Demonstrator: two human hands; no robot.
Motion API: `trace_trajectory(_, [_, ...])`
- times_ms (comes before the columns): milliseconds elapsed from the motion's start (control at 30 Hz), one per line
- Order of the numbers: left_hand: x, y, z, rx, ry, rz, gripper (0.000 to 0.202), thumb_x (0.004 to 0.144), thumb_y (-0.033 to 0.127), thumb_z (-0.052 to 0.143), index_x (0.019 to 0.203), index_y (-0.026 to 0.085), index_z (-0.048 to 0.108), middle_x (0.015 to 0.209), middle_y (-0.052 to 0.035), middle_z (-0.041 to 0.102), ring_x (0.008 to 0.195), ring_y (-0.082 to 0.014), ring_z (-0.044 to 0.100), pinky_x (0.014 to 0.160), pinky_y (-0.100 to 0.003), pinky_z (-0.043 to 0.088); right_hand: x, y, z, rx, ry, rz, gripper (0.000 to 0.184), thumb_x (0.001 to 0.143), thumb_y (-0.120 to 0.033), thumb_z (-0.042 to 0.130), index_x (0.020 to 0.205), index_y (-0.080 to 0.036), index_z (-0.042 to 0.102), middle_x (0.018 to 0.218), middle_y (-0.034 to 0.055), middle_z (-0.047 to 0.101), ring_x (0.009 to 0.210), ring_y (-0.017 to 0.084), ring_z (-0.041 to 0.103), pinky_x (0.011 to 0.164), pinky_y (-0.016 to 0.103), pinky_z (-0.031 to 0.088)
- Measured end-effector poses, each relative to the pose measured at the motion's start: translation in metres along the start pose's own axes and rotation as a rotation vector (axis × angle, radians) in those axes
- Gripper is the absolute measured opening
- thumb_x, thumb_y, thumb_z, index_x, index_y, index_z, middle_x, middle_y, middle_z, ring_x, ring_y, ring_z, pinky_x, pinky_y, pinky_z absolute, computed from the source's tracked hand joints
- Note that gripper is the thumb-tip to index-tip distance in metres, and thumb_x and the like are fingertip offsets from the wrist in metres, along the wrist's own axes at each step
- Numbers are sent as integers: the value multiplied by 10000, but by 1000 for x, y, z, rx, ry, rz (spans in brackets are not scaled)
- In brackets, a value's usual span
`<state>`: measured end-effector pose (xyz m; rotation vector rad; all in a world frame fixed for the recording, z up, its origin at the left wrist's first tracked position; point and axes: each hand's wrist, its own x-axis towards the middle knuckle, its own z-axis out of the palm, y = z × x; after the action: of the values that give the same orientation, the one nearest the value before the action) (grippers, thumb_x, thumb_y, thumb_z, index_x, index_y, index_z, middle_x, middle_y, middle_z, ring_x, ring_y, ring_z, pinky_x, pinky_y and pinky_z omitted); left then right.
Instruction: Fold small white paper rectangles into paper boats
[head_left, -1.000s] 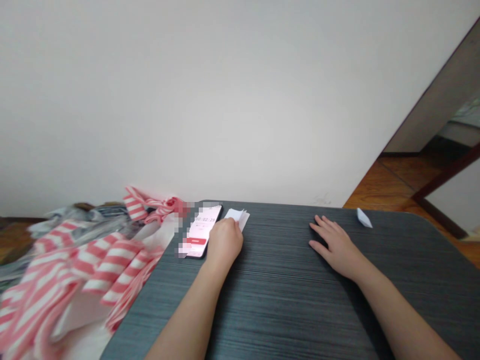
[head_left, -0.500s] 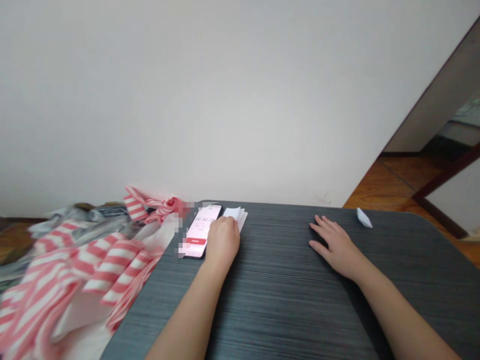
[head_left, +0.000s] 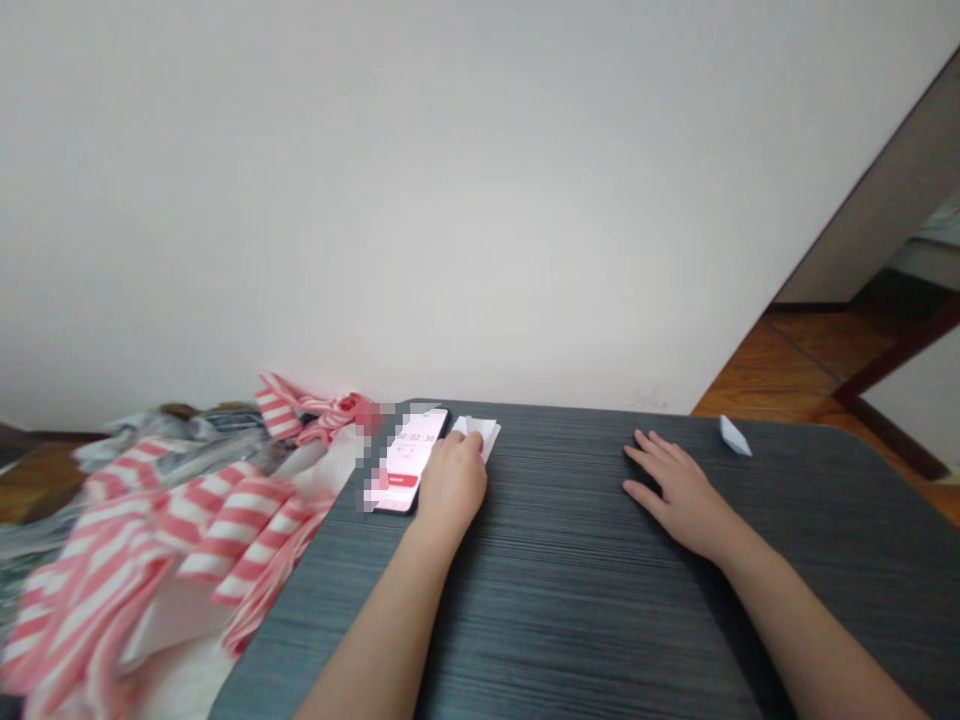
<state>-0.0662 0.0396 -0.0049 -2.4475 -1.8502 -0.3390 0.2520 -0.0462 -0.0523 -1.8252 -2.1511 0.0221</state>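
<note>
My left hand [head_left: 451,485] rests curled at the far edge of the dark grey table, its fingertips pressing on a folded white paper [head_left: 480,433]. Just left of that hand lies a black-edged phone [head_left: 406,460], its bright pink-white screen showing a timer and a red button, partly covered by my palm. My right hand [head_left: 671,495] lies flat on the tabletop, fingers spread, holding nothing. Beyond its fingertips, near the far right edge, sits a small folded white paper piece [head_left: 735,436].
A pink-and-white striped cloth [head_left: 187,530] lies in a heap beyond the table's left edge, with grey fabric [head_left: 187,430] behind it. The dark grey table [head_left: 570,620] stands against a white wall [head_left: 450,200]. Wooden floor [head_left: 795,370] shows at the right.
The white paper under my left fingers lies flatter than before, its raised flap pressed down. My left hand has shifted slightly, and the whole view has moved a little.
</note>
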Motion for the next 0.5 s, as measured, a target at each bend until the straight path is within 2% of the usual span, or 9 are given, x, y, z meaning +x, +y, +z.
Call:
trace_trajectory(167, [1, -1, 1, 17, -6, 31, 251, 890, 145, 437, 845, 122, 683, 927, -156, 651, 872, -263, 633, 820, -355, 462, -1, 1, 1, 4, 0, 1, 520, 918, -477, 506, 1324, -162, 587, 1482, 159, 445, 1391, 330, 364, 1101, 537, 338])
trace_trajectory(500, [2, -12, 0, -124, -47, 70, 211, 864, 150, 485, 915, 147, 689, 930, -113, 635, 899, -234, 614, 840, -328, 462, -2, 6, 4, 52, 20, 2, 523, 912, -489, 508, 1333, -187, 582, 1486, 142, 443, 1390, 336, 364, 1110, 554, 314])
